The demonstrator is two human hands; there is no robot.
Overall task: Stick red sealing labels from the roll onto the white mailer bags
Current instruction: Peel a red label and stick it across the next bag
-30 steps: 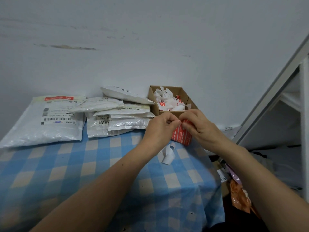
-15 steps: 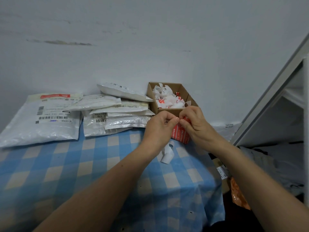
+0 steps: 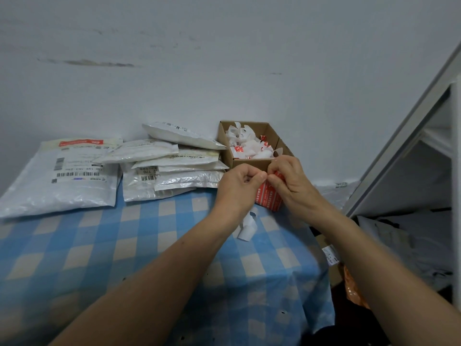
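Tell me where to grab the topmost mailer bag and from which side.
Probably pinch the topmost mailer bag at its near edge, coming from the front: it lies tilted atop the pile, that edge stands clear, and the cardboard box crowds its right tip.

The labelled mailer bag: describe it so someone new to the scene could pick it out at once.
On the blue-checked table, look to the far left corner against the wall. The labelled mailer bag lies there, left of the stack of smaller bags. It is the largest bag and the only one showing a red strip along its top edge.
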